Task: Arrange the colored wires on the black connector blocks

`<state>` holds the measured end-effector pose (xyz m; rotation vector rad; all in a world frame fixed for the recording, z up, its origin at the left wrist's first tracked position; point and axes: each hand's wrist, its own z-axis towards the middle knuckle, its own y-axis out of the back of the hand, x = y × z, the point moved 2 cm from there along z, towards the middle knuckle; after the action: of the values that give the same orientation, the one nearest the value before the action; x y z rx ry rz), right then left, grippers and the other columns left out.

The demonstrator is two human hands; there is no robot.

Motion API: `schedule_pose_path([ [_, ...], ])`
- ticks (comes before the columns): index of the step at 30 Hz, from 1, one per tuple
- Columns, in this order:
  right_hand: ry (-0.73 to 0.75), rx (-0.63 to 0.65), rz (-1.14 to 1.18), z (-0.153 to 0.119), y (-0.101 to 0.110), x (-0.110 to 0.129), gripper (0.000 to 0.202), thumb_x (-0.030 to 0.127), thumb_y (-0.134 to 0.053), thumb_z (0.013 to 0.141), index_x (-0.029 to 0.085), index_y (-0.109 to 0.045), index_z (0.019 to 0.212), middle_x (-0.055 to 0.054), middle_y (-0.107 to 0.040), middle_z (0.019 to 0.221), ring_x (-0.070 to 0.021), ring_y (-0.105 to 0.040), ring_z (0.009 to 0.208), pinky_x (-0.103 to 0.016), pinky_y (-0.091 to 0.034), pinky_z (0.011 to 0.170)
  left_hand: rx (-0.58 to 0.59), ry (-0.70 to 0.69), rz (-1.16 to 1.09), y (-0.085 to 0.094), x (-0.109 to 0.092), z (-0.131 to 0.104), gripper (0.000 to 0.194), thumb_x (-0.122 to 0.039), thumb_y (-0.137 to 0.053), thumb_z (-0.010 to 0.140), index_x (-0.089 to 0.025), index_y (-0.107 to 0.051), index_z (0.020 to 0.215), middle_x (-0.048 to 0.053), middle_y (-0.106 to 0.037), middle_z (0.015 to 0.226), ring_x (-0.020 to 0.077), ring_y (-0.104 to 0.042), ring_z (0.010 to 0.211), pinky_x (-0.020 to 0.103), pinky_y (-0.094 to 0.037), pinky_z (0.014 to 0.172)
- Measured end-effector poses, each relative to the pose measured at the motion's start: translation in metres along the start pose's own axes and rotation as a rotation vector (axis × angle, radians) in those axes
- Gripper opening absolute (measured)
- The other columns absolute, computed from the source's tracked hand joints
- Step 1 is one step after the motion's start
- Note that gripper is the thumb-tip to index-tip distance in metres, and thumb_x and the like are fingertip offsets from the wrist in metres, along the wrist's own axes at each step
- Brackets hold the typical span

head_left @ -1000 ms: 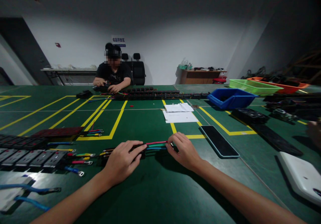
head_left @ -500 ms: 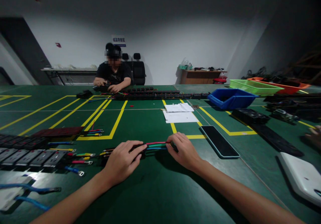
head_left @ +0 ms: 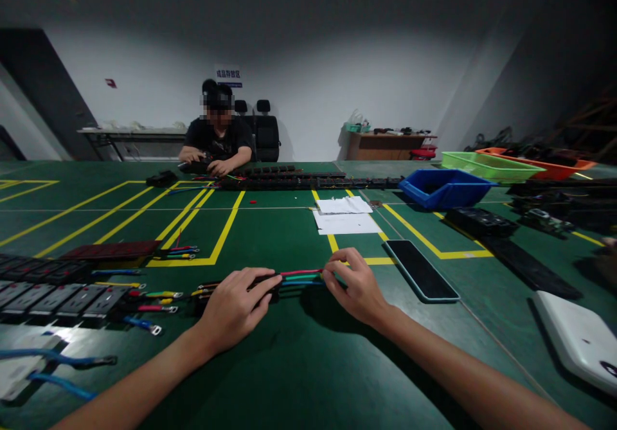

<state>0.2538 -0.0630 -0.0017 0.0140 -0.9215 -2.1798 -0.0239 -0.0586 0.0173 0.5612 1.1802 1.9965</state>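
My left hand (head_left: pixel 236 304) is closed over a black part (head_left: pixel 207 292) on the green table, its fingers lying across the top and hiding most of it. Red, green and blue wires (head_left: pixel 301 277) run out of this part to the right. At their far end my right hand (head_left: pixel 351 283) pinches the wire ends between thumb and fingers; the tips themselves are hidden. Left of my left hand lie black socket strips (head_left: pixel 62 301) with coloured leads ending in ring terminals.
A phone (head_left: pixel 421 270) lies right of my right hand, with a white device (head_left: pixel 578 337) beyond it. White papers (head_left: pixel 347 216), a blue bin (head_left: pixel 444 189) and a green basket (head_left: pixel 491 166) stand farther back. A person (head_left: pixel 219 134) works across the table (head_left: pixel 270 231).
My right hand's fingers have lifted and shifted slightly at the wire ends, and the wires show a little more. My left hand has stayed in place.
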Motion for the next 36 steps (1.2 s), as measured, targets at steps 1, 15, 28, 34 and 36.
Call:
schedule_pose_path([
  [1,0.012,0.008,-0.005,-0.0001,-0.0001,0.0003,0.011,0.018,-0.056,0.098,0.02,-0.064,0.09,-0.009,-0.06,0.097,-0.0228,-0.055,0.09,-0.039,-0.047,0.077,0.001,-0.001,-0.001,-0.0002,0.0,0.0,0.041,-0.019,-0.053,0.098,-0.025,-0.061,0.137,0.009,-0.066,0.129,0.0248,-0.064,0.108,0.041,-0.055,0.086],
  [15,-0.059,-0.007,0.03,-0.0012,-0.0039,-0.0052,0.003,0.02,-0.058,0.097,0.02,-0.06,0.095,-0.007,-0.059,0.093,-0.0228,-0.057,0.089,-0.036,-0.048,0.076,0.017,0.003,-0.009,-0.0018,0.0009,-0.0015,0.04,-0.02,-0.053,0.098,-0.025,-0.06,0.138,0.009,-0.065,0.129,0.0247,-0.064,0.108,0.042,-0.053,0.087],
  [28,0.007,0.042,-0.056,-0.0007,-0.0035,-0.0015,0.007,0.025,-0.061,0.099,0.021,-0.066,0.101,-0.009,-0.063,0.101,-0.0237,-0.059,0.094,-0.038,-0.046,0.08,0.017,0.008,-0.01,-0.0002,0.0008,-0.0011,0.042,-0.02,-0.053,0.099,-0.025,-0.06,0.139,0.009,-0.065,0.13,0.0245,-0.064,0.109,0.041,-0.054,0.088],
  [34,-0.036,-0.042,-0.074,0.0012,0.0007,-0.0026,0.013,0.026,-0.061,0.099,0.02,-0.067,0.088,-0.007,-0.064,0.088,-0.0224,-0.057,0.085,-0.036,-0.042,0.075,-0.001,0.0,-0.002,0.0002,0.0009,0.0,0.041,-0.02,-0.054,0.098,-0.026,-0.062,0.138,0.008,-0.066,0.129,0.0239,-0.065,0.108,0.04,-0.054,0.088],
  [36,-0.075,0.012,-0.086,0.0021,-0.0001,-0.0036,0.016,0.028,-0.06,0.1,0.021,-0.068,0.087,-0.006,-0.067,0.084,-0.0221,-0.058,0.083,-0.036,-0.04,0.075,-0.006,-0.003,-0.001,0.0006,0.0006,0.0004,0.042,-0.02,-0.054,0.097,-0.026,-0.061,0.138,0.008,-0.066,0.129,0.0237,-0.065,0.108,0.04,-0.054,0.088],
])
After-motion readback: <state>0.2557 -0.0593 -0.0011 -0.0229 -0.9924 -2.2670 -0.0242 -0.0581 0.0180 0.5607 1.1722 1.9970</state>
